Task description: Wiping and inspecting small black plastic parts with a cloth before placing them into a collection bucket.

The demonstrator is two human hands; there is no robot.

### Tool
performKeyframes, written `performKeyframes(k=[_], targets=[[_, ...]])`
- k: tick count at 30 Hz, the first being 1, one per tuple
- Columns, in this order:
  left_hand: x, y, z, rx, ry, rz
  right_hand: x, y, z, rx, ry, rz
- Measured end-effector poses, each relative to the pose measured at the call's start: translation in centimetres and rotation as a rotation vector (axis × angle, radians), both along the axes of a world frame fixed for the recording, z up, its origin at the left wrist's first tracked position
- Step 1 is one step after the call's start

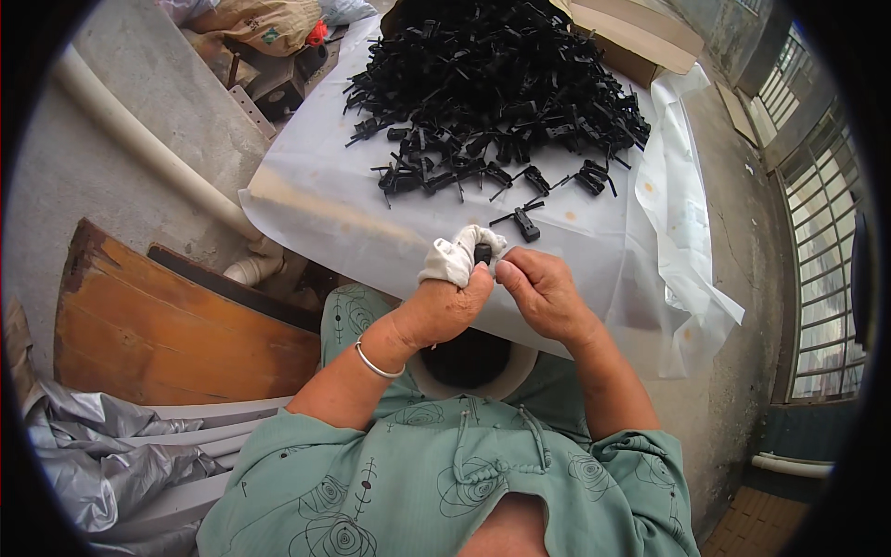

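My left hand (438,314) is closed round a white cloth (451,261) and a small black plastic part (483,252), whose end shows between the folds. My right hand (549,295) pinches the cloth's right edge close beside that part; its fingertips are partly hidden. Both hands are together at the table's near edge. Just beyond them, a single black plastic part with thin strips (526,225) lies on the white sheet. Farther back rises a large heap of similar black parts (492,84), with several scattered along its near side.
A white plastic sheet (334,209) covers the table and hangs over its right side. Behind the heap stands an open cardboard box (640,37). To the left are a brown wooden board (176,325), a pale pipe (153,139) and silvery sheeting (102,455). A barred window (826,269) is at right.
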State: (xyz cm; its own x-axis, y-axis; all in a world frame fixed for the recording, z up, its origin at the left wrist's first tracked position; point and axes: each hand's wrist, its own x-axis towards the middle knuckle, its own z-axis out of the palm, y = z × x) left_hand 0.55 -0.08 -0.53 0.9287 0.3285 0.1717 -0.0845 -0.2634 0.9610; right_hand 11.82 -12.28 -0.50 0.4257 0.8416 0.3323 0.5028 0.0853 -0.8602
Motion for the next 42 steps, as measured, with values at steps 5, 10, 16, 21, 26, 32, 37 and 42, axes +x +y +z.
performKeyframes(k=[5,10,16,21,26,32,37,42], targets=[[0.2,-1.3,-0.3,0.387,0.001,0.071,-0.9,0.0,-0.8,-0.090,0.166,-0.005],[-0.4,-0.7,0.2,0.346,0.059,0.023,0.1,-0.3,-1.1,-0.178,0.113,0.022],[-0.2,1.0,-0.3,0.721,-0.053,0.030,4.0,0.9,-3.1,-0.297,-0.570,-0.465],[-0.1,1.3,-1.4,0.057,0.134,0.178,2.8,0.5,-1.9,-0.234,-0.474,-0.412],[0.5,1.4,-0.5,-1.039,0.217,-0.073,1.7,-0.8,-0.7,0.099,-0.373,0.023],[0.8,-0.4,-0.3,-0.773,0.054,0.009,-0.2,-0.7,1.6,0.094,-0.229,0.020],[0.4,-1.2,0.2,-0.445,-0.015,0.041,-0.4,0.4,-0.1,0.141,0.038,-0.315],[-0.1,-1.1,0.2,-0.321,-0.014,0.022,0.6,0.0,0.3,-0.017,0.285,-0.117]])
